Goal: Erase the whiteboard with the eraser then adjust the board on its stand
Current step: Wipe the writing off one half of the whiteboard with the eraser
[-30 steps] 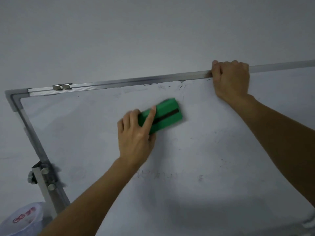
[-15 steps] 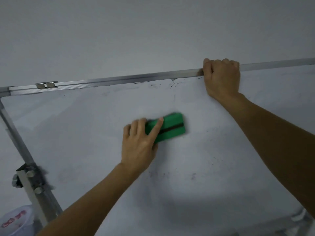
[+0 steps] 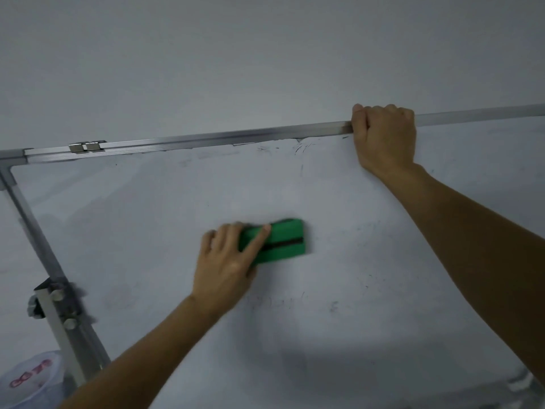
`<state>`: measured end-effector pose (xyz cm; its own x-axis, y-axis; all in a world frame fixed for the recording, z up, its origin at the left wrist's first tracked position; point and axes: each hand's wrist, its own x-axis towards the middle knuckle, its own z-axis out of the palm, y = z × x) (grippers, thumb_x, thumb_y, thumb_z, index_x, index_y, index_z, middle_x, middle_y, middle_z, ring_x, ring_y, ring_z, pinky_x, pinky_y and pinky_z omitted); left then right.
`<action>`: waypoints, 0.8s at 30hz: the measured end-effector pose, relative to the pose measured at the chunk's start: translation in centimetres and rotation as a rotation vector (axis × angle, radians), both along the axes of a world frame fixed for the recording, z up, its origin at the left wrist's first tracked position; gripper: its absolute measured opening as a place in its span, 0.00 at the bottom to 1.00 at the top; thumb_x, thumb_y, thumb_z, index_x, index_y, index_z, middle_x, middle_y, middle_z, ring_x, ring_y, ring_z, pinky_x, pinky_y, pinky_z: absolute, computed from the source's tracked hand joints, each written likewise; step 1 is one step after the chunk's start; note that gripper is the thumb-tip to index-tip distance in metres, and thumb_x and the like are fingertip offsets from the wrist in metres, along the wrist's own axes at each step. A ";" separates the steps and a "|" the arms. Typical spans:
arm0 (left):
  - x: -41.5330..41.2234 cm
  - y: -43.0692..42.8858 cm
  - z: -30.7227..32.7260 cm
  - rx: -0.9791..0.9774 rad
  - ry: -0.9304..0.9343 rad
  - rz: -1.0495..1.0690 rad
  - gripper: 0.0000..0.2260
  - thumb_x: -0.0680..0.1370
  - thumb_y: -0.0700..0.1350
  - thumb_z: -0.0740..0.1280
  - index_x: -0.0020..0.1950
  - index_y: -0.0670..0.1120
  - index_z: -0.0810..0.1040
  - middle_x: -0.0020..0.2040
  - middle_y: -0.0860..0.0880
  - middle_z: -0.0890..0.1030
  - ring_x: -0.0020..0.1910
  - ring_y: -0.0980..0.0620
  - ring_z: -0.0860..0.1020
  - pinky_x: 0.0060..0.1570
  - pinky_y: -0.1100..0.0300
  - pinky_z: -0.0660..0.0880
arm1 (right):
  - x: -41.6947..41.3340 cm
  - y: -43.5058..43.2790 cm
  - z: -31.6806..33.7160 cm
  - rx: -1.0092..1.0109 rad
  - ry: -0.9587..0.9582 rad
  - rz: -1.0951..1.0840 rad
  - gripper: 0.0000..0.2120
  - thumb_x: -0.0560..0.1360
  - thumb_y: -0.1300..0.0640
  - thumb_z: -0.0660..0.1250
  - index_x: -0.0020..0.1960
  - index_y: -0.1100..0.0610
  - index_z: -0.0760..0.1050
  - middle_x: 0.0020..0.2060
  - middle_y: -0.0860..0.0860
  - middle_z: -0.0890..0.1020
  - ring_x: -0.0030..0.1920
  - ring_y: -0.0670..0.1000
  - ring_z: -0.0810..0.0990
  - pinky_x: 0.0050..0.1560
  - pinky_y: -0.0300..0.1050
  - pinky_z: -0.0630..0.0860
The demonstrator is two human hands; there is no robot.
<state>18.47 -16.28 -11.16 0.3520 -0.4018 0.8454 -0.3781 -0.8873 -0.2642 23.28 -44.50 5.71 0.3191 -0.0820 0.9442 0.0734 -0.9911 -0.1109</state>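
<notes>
I am pressing the green eraser (image 3: 278, 241) flat on the whiteboard (image 3: 368, 261) with my left hand (image 3: 228, 262), fingers clamped over its near end.

My right hand (image 3: 385, 137) is clenching the whiteboard's top rail (image 3: 206, 140), well above and right of the eraser. Bare board is lying open on every side of the eraser; faint smudges are showing under the rail and below my left hand. The stand bracket (image 3: 57, 302) is sitting at the board's left edge; the right and lower edges are running out of view.
</notes>
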 end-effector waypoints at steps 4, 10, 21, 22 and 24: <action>0.0 3.5 2.9 -0.120 -0.055 0.067 0.32 0.66 0.46 0.75 0.70 0.48 0.71 0.53 0.37 0.74 0.50 0.38 0.72 0.48 0.48 0.66 | 0.4 0.2 -0.1 0.002 -0.018 -0.018 0.23 0.82 0.50 0.46 0.35 0.57 0.70 0.32 0.56 0.77 0.37 0.55 0.70 0.53 0.52 0.65; 0.4 -4.0 -0.9 -0.033 0.018 -0.043 0.31 0.65 0.42 0.73 0.69 0.49 0.73 0.54 0.39 0.76 0.51 0.41 0.71 0.51 0.47 0.67 | 0.3 0.2 0.0 0.009 -0.006 -0.014 0.24 0.82 0.50 0.46 0.34 0.57 0.70 0.31 0.56 0.77 0.36 0.55 0.70 0.53 0.52 0.65; -2.2 12.2 -4.7 -0.099 0.080 0.150 0.29 0.70 0.49 0.69 0.71 0.47 0.67 0.56 0.36 0.73 0.53 0.36 0.73 0.51 0.43 0.71 | 0.2 -0.2 -0.2 0.020 -0.042 0.010 0.27 0.82 0.49 0.47 0.37 0.61 0.75 0.32 0.59 0.79 0.35 0.55 0.67 0.50 0.52 0.64; -2.4 12.9 -4.9 -0.129 0.088 0.174 0.30 0.69 0.47 0.72 0.70 0.46 0.69 0.56 0.36 0.73 0.53 0.35 0.73 0.51 0.42 0.72 | 0.1 0.1 -0.2 0.024 -0.046 0.009 0.27 0.82 0.49 0.47 0.37 0.62 0.75 0.32 0.59 0.79 0.35 0.55 0.67 0.50 0.52 0.64; -2.3 12.6 -5.5 -0.191 0.103 0.217 0.32 0.65 0.43 0.78 0.68 0.43 0.73 0.56 0.36 0.74 0.53 0.35 0.73 0.52 0.42 0.72 | 0.2 0.7 -0.2 0.041 -0.041 0.001 0.27 0.82 0.49 0.46 0.37 0.63 0.76 0.33 0.60 0.79 0.36 0.55 0.67 0.52 0.53 0.65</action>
<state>16.13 -3.68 -16.66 0.4996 -0.1448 0.8541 -0.1908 -0.9801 -0.0546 23.45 -43.81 5.51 0.2803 -0.1207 0.9523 0.0801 -0.9857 -0.1485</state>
